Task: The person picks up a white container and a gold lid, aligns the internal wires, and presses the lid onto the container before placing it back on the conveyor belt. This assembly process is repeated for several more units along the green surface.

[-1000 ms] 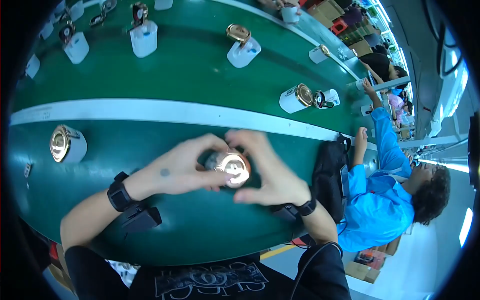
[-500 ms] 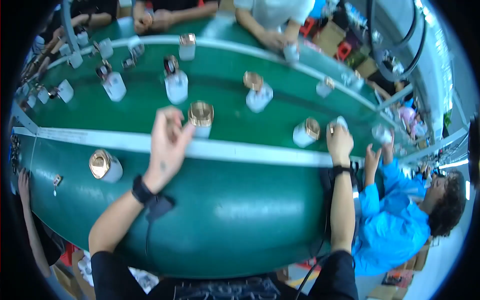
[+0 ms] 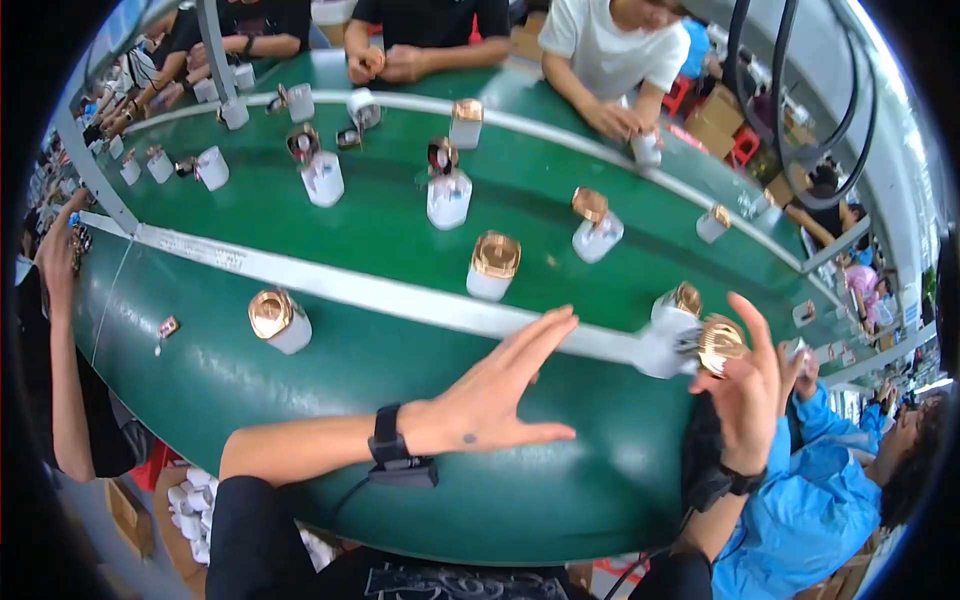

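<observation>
My right hand (image 3: pixel 745 395) is closed on the gold top (image 3: pixel 720 343) of a white-and-gold canister; its white body (image 3: pixel 660 350), smeared by motion, points left over the white rail. My left hand (image 3: pixel 490 395) is empty, fingers stretched and thumb apart, above the near green table and pointing at that canister. Beyond its fingertips, another gold-topped canister (image 3: pixel 493 265) stands on the green belt. Partly behind the held one is a further canister (image 3: pixel 678 300). To the left on the near table sits one more gold-topped canister (image 3: pixel 280 320).
A white rail (image 3: pixel 350 292) divides the near table from the belt (image 3: pixel 390 250). Several white canisters with tops off or tilted, such as this one (image 3: pixel 450 200), lie along the belt. A small part (image 3: pixel 168 327) rests at left. Co-workers sit opposite; one in blue (image 3: pixel 800 500) is close at right.
My left hand has left the canister by the rail, opened, and moved right. My right hand has lifted a canister off the belt toward me. The whole view has shifted.
</observation>
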A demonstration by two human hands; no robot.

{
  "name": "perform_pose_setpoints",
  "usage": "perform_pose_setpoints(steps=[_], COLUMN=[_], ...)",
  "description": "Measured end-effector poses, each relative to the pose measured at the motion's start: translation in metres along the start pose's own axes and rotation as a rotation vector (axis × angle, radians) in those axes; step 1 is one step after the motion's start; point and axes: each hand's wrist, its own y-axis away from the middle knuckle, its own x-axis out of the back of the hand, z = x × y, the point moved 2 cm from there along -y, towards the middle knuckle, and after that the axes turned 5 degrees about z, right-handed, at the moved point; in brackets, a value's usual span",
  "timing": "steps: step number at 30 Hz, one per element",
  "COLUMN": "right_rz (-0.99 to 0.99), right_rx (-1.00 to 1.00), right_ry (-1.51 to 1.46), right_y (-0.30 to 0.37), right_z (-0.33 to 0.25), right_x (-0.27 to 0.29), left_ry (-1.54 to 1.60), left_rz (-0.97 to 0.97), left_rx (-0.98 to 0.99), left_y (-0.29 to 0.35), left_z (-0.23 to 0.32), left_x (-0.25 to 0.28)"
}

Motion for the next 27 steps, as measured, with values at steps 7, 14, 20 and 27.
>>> perform_pose_setpoints(steps=[7, 14, 20, 27], right_rz=[-0.317, -0.302, -0.275, -0.05], right_rx=[-0.524, -0.233, 0.222, 0.638], right_ry=[-0.214, -0.041, 0.278, 0.999], right_y=[0.01, 0.015, 0.014, -0.012], right_z=[0.059, 0.089, 0.099, 0.092], right_x=[-0.07, -0.061, -0.064, -0.074], left_ry=[0.096, 0.055, 0.022, -0.002], left_rz=[-0.246, -0.232, -0.155, -0.169], left_rx=[0.261, 0.239, 0.201, 0.164], left_y=[0.012, 0.033, 0.035, 0.035], left_z=[-0.02, -0.029, -0.037, -0.037], left_x=[-0.013, -0.013, -0.007, -0.004])
